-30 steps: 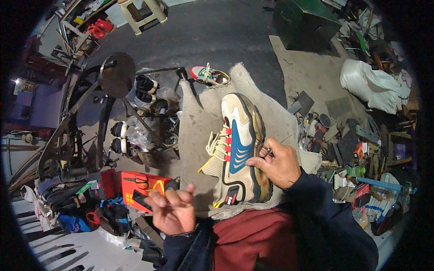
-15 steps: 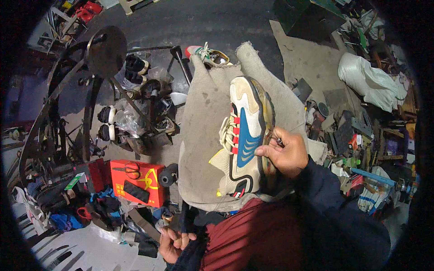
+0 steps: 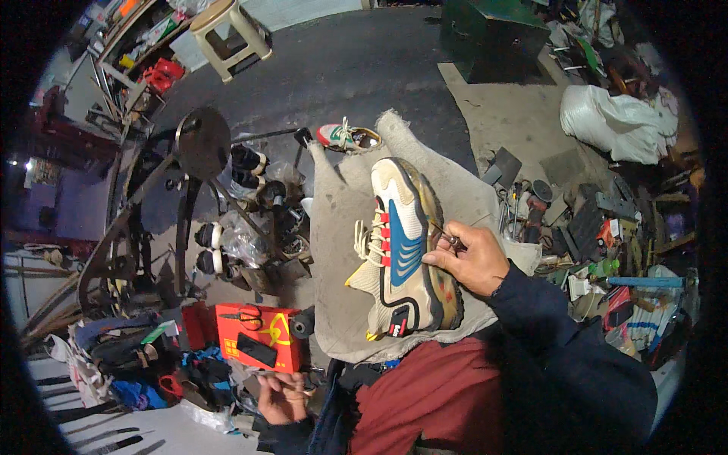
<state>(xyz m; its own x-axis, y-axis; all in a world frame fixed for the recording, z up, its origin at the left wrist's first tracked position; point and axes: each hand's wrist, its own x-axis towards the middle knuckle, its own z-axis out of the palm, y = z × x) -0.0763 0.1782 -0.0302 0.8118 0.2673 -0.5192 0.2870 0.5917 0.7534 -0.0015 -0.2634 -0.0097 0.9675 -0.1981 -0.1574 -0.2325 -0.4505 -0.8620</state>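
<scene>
On a grey cloth point(image 3: 341, 220) over my lap lies a beige sneaker point(image 3: 406, 250) with a blue side panel, red lace loops and cream laces. Its toe points away from me, and its sole faces right. My right hand point(image 3: 476, 259) is closed at the sole's edge, pinching a small awl-like tool point(image 3: 453, 240) with a dark metal end. The thumb rests against the sneaker's side. Low on the left, my left hand point(image 3: 282, 396) has its fingers curled beside a red box point(image 3: 287, 350); anything in them is too small to make out.
A second sneaker point(image 3: 345, 136) stands beyond the cloth. Scissors point(image 3: 244, 316) and a black phone-like slab point(image 3: 258, 349) lie on the red box. A dark metal machine with a round wheel point(image 3: 203, 142) rises at left. Tools and a white sack point(image 3: 614, 125) are at right; a stool point(image 3: 230, 38) stands far off.
The view has shifted, bringing the stool in. The sneaker sits a little lower and further left. My right hand stays at its sole; my left hand's fingers have loosened somewhat near the red box.
</scene>
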